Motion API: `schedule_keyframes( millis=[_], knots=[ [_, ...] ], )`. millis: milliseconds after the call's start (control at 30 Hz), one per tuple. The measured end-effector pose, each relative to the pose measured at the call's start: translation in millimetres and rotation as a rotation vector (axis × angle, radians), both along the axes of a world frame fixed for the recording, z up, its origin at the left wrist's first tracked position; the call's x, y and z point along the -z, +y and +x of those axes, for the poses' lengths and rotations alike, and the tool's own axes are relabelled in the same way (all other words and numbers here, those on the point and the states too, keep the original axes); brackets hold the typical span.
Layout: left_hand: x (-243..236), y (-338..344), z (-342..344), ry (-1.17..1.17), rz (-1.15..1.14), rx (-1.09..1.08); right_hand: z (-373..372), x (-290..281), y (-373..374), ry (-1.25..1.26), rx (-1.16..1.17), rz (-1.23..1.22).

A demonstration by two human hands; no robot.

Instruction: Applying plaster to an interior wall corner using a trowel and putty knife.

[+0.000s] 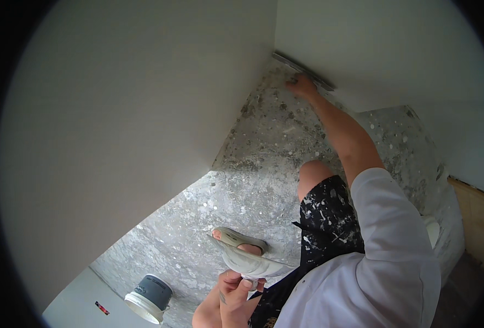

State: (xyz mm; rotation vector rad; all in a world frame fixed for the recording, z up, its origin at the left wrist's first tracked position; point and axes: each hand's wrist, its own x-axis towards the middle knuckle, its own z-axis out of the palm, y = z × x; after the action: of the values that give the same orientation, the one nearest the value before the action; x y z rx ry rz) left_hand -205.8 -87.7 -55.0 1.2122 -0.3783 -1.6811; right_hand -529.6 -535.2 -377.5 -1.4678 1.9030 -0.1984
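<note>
Stretched far forward, my right hand [303, 87] is closed round a long, narrow plastering trowel [321, 82]. The trowel's edge lies along the foot of the pale wall [384, 60], with one end at the corner. Close to my body, my left hand [236, 290] grips the handle under a plasterer's hawk [250, 264]. Whitish compound coats the hawk, which is seen nearly edge-on and tilted. Behind it shows a foot in a greenish sandal [236, 239].
A second pale wall [132, 109] fills the left side. Splatters cover the grey floor [269, 180]. A blue-grey bucket with a white rim [153, 292] is at lower left. To the right are a white container [432, 230], partly hidden by my arm, and a wooden panel [474, 216].
</note>
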Motion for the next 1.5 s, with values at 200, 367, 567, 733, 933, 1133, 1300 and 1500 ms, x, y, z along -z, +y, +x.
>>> schedule_keyframes(
  millis=[200, 367, 567, 733, 933, 1133, 1300, 1500],
  knots=[
    [-20, -11, -2, 0.019, 0.064, 0.047, 7, -57, 11, 0.032, 0.017, -0.220],
    [-37, -16, -1, 0.058, 0.005, 0.093, -2, -135, 6, -0.020, 0.001, -0.278],
    [-53, -10, 3, 0.114, -0.090, 0.125, -7, -229, 8, -0.139, 0.062, -0.189],
    [-67, -10, 7, 0.146, -0.200, 0.169, 0, -323, 2, -0.115, -0.001, -0.113],
    [-76, -15, 3, 0.227, -0.246, 0.260, -4, -424, 8, -0.163, 0.002, -0.097],
    [-84, -12, 2, 0.223, -0.294, 0.244, 4, -541, 24, -0.174, 0.042, -0.139],
    [-90, -10, 2, 0.191, -0.321, 0.262, 18, -633, 45, -0.116, 0.126, -0.191],
    [-93, -11, 5, 0.129, -0.374, 0.266, 21, -618, 130, 0.028, -0.364, -0.473]
  ],
)
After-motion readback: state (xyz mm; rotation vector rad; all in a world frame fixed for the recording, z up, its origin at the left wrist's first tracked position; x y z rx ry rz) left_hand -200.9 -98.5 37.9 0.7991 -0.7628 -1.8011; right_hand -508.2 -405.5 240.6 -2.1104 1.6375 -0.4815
